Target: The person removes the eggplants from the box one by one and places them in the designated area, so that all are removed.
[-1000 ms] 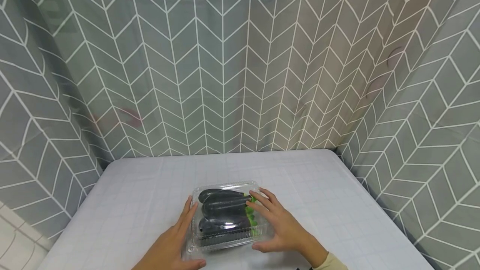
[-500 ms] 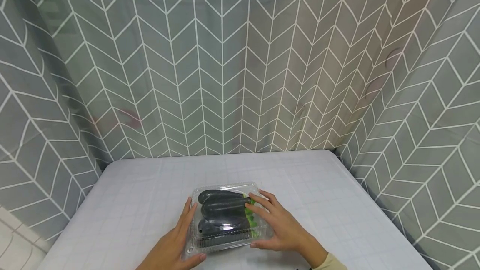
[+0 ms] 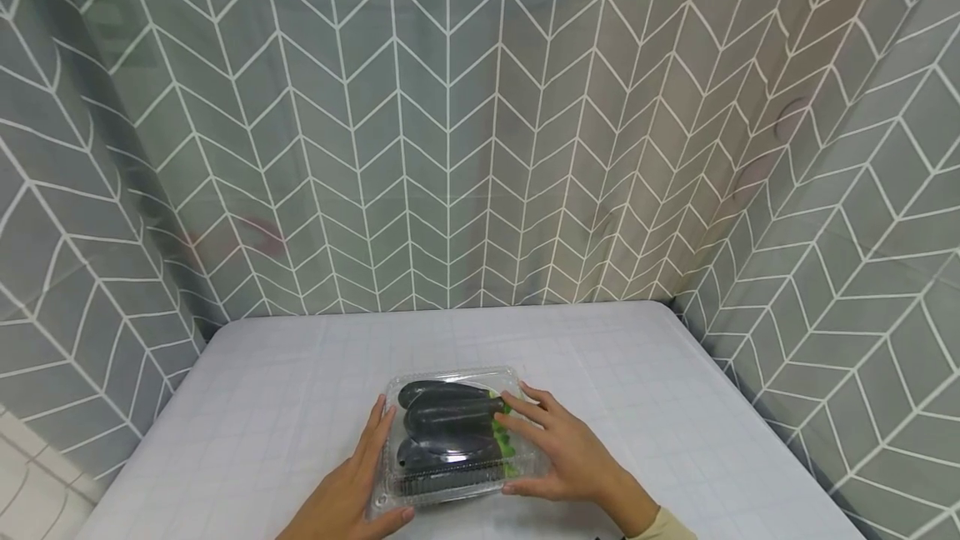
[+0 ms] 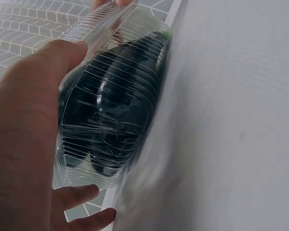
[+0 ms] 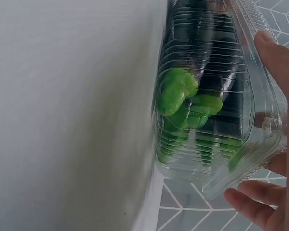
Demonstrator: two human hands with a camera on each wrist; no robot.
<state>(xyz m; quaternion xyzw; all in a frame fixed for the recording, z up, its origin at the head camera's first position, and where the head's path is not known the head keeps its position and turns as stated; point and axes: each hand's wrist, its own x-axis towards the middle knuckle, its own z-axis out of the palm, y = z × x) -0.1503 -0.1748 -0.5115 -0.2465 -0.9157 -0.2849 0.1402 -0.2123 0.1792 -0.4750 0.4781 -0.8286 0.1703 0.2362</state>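
A clear plastic clamshell box (image 3: 468, 375) lies closed on the white table in the head view. Inside are several dark eggplants (image 3: 450, 420), their bright green caps (image 5: 179, 91) toward the right end. My left hand (image 3: 347, 480) lies along the box's left side, fingers fairly straight and thumb spread toward the front corner. On the opposite side, my right hand (image 3: 564, 450) rests its spread fingers over the right edge of the lid. Ridged box walls fill much of both wrist views, with a thumb at the rim in each.
The white-covered table (image 3: 285, 373) extends around the box. Grey curtains (image 3: 450, 148) with white zigzag lines stand behind it and on both sides. Pale tiles (image 3: 45, 473) show at the lower left. A small dark object peeks in at the bottom edge near the right sleeve (image 3: 663, 526).
Both hands and the box stay nearly where they were. The view shifts only slightly.
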